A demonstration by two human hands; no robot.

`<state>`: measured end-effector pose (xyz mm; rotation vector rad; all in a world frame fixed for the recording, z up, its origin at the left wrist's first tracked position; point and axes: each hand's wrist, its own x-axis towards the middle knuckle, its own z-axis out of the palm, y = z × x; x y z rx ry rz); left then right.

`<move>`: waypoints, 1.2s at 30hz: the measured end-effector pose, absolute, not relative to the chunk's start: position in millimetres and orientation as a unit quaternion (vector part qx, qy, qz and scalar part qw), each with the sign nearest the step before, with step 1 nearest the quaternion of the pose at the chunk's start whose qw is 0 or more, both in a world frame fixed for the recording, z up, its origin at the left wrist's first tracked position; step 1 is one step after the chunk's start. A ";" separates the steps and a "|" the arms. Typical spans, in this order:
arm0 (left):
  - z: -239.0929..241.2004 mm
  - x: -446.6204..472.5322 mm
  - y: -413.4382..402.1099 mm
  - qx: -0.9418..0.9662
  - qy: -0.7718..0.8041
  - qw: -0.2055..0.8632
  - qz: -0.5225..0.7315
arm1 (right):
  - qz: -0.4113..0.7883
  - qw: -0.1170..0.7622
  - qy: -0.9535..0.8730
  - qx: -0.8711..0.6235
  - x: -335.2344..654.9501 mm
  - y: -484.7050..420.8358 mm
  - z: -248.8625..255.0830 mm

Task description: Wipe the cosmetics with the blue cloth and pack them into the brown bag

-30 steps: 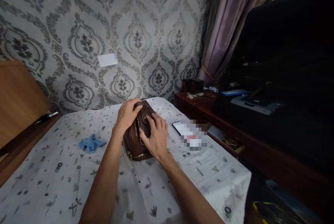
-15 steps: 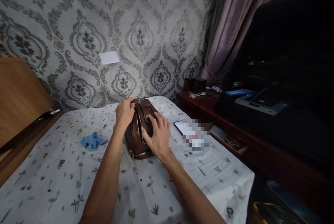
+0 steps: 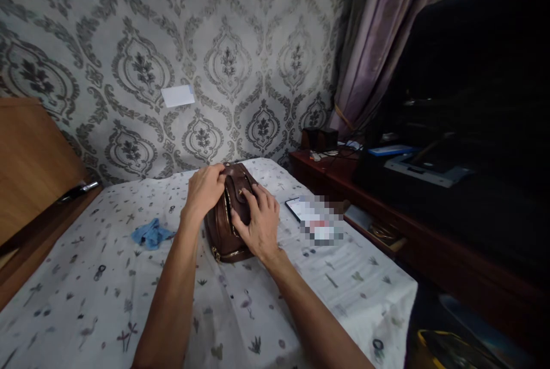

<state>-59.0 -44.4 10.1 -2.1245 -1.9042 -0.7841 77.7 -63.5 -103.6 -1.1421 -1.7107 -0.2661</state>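
A small brown leather bag with gold zips lies on a bed covered by a white patterned sheet. My left hand curls over the bag's far top end, fingers closed on it. My right hand rests on the bag's right side, fingers bent and pressed against the leather near the top zip. Both forearms reach in from the bottom of the view.
A crumpled blue cloth lies on the sheet left of the bag. A phone lies to the bag's right, partly blurred. A dark wooden unit with devices runs along the right. A wooden headboard stands at left.
My left hand has shifted slightly along the bag's top end. My right hand stays on the bag's side, fingers moved a little. The bag has barely moved.
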 end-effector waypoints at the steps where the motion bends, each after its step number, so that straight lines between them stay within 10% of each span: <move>1: 9.6 -56.8 -45.1 -0.715 -0.640 0.099 -0.263 | -0.111 0.509 -0.711 -0.473 77.9 -63.3 -103.6; 36: -11.3 -41.4 -19.4 -0.731 -0.476 -0.181 -0.455 | -0.119 0.499 -0.710 -0.481 77.6 -63.2 -102.4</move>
